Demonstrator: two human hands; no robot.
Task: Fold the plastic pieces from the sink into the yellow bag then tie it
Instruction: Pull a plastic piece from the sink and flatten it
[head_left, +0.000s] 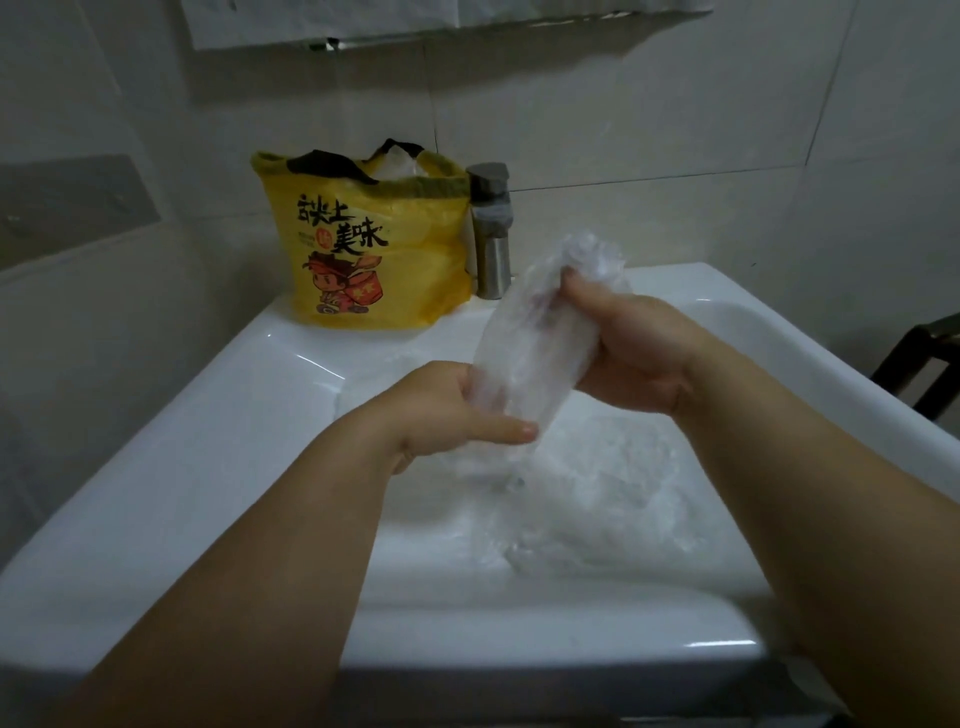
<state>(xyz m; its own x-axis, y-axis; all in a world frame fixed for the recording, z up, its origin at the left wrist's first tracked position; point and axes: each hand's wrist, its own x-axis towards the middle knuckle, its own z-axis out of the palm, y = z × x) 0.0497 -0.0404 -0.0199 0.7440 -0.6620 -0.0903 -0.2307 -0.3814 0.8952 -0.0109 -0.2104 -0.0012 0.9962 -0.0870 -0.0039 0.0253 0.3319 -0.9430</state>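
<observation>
A rolled-up clear plastic piece (535, 343) is held tilted above the white sink (218, 447). My left hand (447, 410) grips its lower end, thumb lying across the front. My right hand (628, 348) grips its upper part, and crumpled plastic sticks out above the thumb. More clear plastic pieces (597, 493) lie in the basin under my hands. The yellow bag (363, 239) with black handles and a cartoon print stands open on the sink's back ledge, with some clear plastic showing at its mouth.
A steel tap (491, 234) stands just right of the yellow bag. Tiled walls close in behind and to the left. A dark chair or stand (919, 364) shows past the sink's right edge.
</observation>
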